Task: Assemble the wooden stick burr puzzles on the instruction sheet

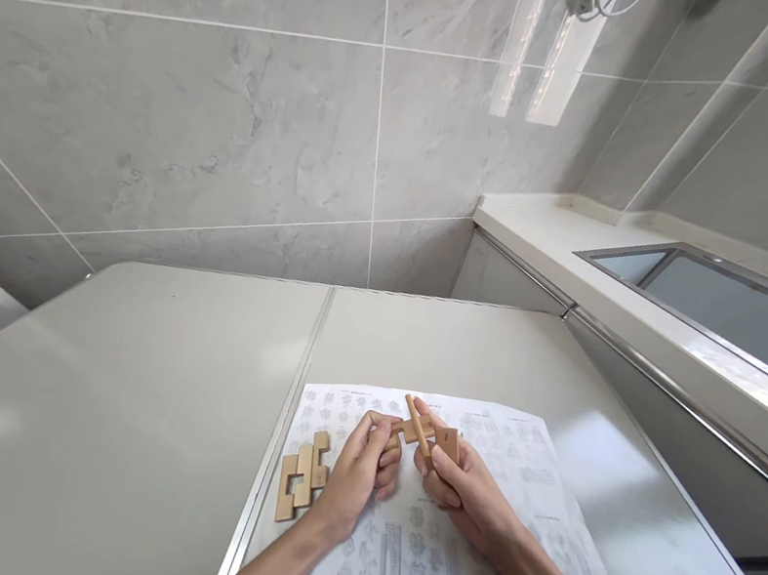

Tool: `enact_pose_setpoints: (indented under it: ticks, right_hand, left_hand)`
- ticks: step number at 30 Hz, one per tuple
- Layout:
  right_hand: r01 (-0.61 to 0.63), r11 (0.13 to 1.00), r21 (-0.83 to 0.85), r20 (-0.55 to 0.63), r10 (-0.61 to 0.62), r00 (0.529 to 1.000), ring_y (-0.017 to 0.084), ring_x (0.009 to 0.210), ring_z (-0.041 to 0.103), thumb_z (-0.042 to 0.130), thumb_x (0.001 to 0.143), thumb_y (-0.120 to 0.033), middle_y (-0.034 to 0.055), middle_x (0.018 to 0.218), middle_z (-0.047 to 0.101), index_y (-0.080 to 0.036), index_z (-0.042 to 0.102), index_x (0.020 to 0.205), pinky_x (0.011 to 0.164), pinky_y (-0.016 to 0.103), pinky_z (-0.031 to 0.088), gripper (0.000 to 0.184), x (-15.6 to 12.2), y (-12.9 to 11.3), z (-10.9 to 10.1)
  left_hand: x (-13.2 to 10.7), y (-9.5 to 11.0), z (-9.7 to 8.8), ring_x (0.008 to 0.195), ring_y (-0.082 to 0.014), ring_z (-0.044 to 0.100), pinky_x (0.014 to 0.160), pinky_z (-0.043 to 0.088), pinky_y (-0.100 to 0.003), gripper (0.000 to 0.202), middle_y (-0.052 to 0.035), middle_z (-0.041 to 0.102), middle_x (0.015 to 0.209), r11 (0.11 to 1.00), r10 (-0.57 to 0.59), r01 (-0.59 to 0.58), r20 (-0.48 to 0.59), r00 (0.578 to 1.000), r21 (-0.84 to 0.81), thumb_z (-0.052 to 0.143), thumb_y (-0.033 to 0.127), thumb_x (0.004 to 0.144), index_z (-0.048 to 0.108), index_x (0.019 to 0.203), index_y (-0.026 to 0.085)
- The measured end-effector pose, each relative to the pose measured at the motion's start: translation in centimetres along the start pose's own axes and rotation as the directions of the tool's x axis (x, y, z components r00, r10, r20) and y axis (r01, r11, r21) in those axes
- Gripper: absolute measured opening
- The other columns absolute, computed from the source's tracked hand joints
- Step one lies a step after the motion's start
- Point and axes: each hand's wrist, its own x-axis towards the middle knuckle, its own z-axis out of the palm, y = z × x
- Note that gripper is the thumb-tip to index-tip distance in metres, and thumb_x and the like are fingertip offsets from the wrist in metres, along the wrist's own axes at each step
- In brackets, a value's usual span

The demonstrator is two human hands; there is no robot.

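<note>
Above a printed sheet, my left hand and my right hand hold notched wooden puzzle pieces that cross one another. The fingers of my left hand are closed on the left end of the pieces. My right hand grips the right side, where a darker brown flat face shows between thumb and fingers. One slim stick slants up across the others. How the pieces fit together is partly hidden by my fingers. Left of my left hand, several more notched wooden pieces lie side by side on the sheet.
A large white instruction sheet with small printed puzzle drawings covers the front of the pale folding table. A metal seam runs across the tabletop. Grey tiled wall stands behind; a counter with a sink is at right.
</note>
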Motion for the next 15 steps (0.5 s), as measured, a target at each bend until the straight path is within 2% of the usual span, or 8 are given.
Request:
enact_pose_setpoints:
  ticks: [8, 15]
  right_hand:
    - [-0.008, 1.000, -0.020, 0.003, 0.008, 1.000, 0.004, 0.052, 0.027, 0.075, 0.094, -0.048, -0.0017, 0.086, 0.052, -0.032, 0.043, 0.158, 0.051, 0.024, 0.018, 0.073, -0.04, 0.21, 0.57]
    - [-0.025, 1.000, 0.012, 0.020, 0.025, 1.000, 0.005, 0.052, 0.028, 0.072, 0.096, -0.049, -0.0014, 0.086, 0.052, -0.032, 0.047, 0.155, 0.051, 0.024, 0.018, 0.065, -0.18, -0.27, 0.79]
  left_hand:
    - [0.08, -0.33, 0.23, 0.049, -0.0047, 0.025, 0.047, 0.026, -0.019, 0.042, 0.0084, 0.039, 0.069, 1.000, -0.005, 0.006, 0.032, 0.999, -0.021, 0.061, 0.063, 0.096, 0.051, 0.098, 0.023]
    - [0.19, -0.57, 0.23, 0.049, -0.0047, 0.027, 0.048, 0.026, -0.019, 0.041, 0.0084, 0.039, 0.068, 1.000, 0.003, -0.002, 0.027, 1.000, -0.022, 0.061, 0.062, 0.097, 0.049, 0.095, 0.023]
